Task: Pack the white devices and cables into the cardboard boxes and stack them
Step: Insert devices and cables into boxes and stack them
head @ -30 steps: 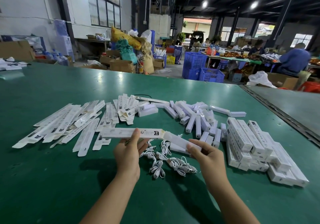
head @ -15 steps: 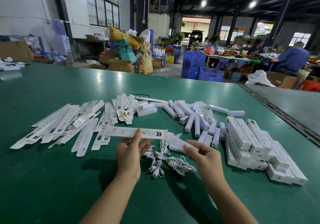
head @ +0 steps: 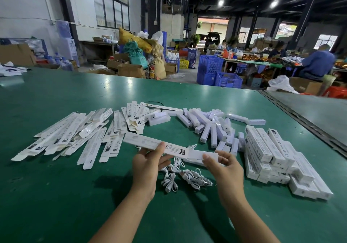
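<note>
Green matting covers the workbench [head: 56, 195], and just above it the left hand [head: 146, 167] pinches an opened box [head: 142, 141] level, mouth toward the right hand [head: 225, 169], which grips a white device [head: 195, 153] lined up at that opening — likely to slide it in. Cables [head: 187, 178] lie directly beneath for the next reach; loose devices [head: 206, 124] and packed boxes [head: 262, 147] sit right, flat cartons [head: 71, 135] left.

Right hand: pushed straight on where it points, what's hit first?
Likely the long white cardboard box that the left hand holds; the right hand grips a white bar-shaped device aimed at its end.
</note>
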The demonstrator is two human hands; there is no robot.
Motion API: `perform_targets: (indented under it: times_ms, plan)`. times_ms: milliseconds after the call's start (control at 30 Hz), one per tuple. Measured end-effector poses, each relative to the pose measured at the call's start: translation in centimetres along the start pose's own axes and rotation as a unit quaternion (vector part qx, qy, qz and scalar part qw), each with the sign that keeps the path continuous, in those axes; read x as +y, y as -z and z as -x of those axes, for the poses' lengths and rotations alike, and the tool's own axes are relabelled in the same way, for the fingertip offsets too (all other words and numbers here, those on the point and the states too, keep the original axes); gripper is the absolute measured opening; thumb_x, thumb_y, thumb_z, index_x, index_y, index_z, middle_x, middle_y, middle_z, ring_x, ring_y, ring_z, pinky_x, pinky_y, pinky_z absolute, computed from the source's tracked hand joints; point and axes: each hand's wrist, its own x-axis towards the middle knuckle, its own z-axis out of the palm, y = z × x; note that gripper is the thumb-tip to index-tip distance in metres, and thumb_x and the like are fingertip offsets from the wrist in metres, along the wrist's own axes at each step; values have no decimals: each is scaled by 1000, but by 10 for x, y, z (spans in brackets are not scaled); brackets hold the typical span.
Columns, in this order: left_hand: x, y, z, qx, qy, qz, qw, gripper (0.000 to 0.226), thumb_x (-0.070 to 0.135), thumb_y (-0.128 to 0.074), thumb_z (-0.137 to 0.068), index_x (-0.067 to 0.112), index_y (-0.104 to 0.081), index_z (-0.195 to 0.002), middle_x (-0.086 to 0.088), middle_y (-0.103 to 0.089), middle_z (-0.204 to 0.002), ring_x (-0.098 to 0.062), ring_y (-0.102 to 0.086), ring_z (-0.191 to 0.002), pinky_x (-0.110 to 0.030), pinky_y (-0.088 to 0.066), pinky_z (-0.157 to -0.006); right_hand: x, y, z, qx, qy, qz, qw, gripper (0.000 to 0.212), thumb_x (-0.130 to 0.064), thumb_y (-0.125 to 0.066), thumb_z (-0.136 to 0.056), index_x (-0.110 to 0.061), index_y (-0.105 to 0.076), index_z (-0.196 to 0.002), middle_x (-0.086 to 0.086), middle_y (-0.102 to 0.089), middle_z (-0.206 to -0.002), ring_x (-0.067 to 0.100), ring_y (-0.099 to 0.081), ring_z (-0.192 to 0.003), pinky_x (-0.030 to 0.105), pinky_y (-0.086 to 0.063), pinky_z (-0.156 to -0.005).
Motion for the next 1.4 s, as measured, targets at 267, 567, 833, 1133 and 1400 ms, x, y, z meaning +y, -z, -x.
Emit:
perform_targets:
  times_ms: [267,567,833,1133,1400]
  plan:
    - [-7,-3,3,-8,-16,-11,1000,11,11,-67,-92,4,-65,-101,-10,-78,-88,-27,-76,-77,-25,-58,-60,6,-11,8,-59,-43,-5,997,10,-12,-75,-85,-14,-75,-94,7,-76,-85,15,-71,-72,23,-57,-63]
    - [-7,-3,2,6,-15,-2,1000,9,12,-68,-91,7,-66,-98,-7,-78,-84,-24,-76,-73,-24,-58,-58,-13,-11,18,-154,-50,-9,987,19,-30,-60,-95,-29,-63,-114,-4,-76,-98,13,-46,-43,24,-39,-45]
    - [-7,-3,2,-4,-20,-16,1000,11,12,-70,-90,7,-67,-99,-9,-78,-89,-26,-76,-78,-24,-58,-60,-13,-17,23,-225,-59,-14,972,57,-52,-60,-78,-33,-53,-132,-3,-73,-110,19,-58,-46,31,-41,-53]
    - [-8,-6,5,-33,20,-7,999,11,13,-66,-93,5,-66,-100,-9,-78,-88,-25,-76,-75,-24,-57,-58,-14,-14,18,-259,-89,-75,959,44,-59,-44,-90,-40,-49,-129,5,-74,-107,17,-54,-42,27,-43,-46]
    - [-1,4,-4,56,31,42,997,9,18,-69,-92,11,-64,-94,-1,-75,-77,-19,-73,-67,-24,-59,-56,7,-1,5,-212,189,543,790,26,-51,-67,-85,-33,-70,-104,-16,-60,-102,7,-52,-100,28,-46,-84]
